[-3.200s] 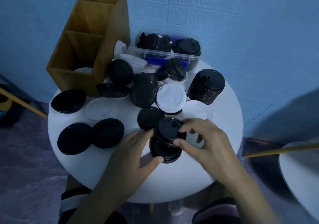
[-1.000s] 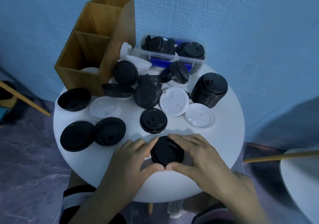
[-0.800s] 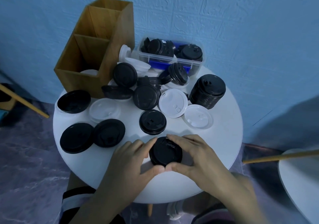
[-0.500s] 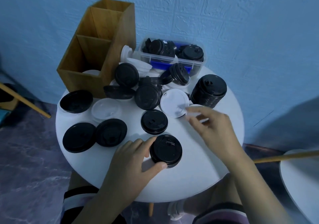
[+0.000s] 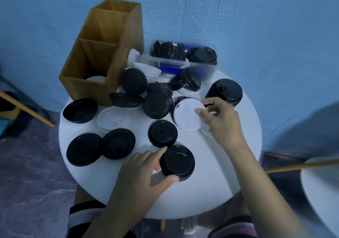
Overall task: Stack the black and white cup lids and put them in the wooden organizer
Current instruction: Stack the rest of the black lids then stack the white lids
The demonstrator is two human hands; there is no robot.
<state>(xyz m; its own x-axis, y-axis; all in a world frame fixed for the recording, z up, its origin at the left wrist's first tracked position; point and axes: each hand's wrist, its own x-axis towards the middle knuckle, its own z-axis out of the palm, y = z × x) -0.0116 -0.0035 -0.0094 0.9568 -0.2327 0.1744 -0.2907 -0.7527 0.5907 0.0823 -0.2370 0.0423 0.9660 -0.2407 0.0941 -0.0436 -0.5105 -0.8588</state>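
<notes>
head view: my left grip [image 5: 141,171] was curled round a short stack of black lids [image 5: 177,162] at the near edge of the round white worktop [image 5: 211,188], thumb against its near side and forefinger against its far side. the stack stood flat, and its top lid was glossy with a small raised tab. my right grip [image 5: 222,122] was clamped on the right rim of a white lid [image 5: 187,115], thumb on top and fingers curled behind. that lid, matte and round, lay tilted over black ones in the middle of the worktop. a single black lid [image 5: 162,133] sat flat between my two grips, near the stack but apart from it. a tall black stack [image 5: 225,91] with ribbed sides stood just beyond my right grip. the wooden organizer [image 5: 126,50], a smooth box with slanted sides and a divider, stood at the far left, with pale lids [image 5: 96,78] in its front compartment. beside it a clear plastic bin [image 5: 183,64] held more black lids. behind was a rough blue wall [image 5: 256,27].
</notes>
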